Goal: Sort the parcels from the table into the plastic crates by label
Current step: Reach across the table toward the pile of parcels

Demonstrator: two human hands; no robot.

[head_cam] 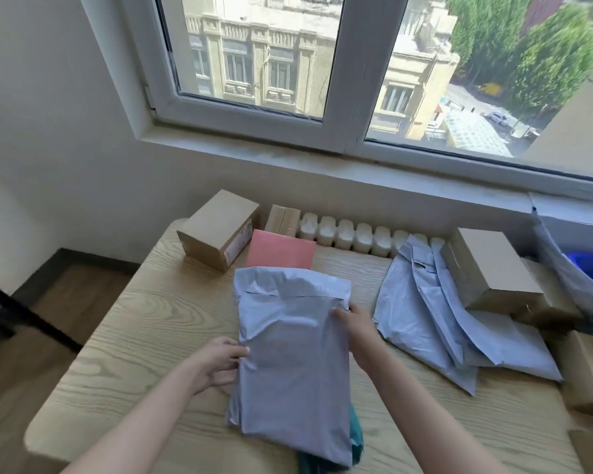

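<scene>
I am holding the pale grey plastic mailer parcel (293, 354) at the middle of the light wood-grain worktop (144, 319), with both hands closed onto it; the left hand (220, 362) is pinching its 9 o'clock edge, thumb on top; the right hand (355, 319) is curling its fingers over the 3 o'clock edge just below the flap. No label is showing on the upward face, so I am judging the step to be a turn-over to read it; I am aiming to grip near the edges, lift the slack film evenly so the contents are not sliding, and clear the teal item (355, 436) peeking out beneath the near end. The parcel's long axis is running 6 to 12 o'clock; its folded flap is pointing to 12, overlapping the flat pink envelope (281, 253).
</scene>
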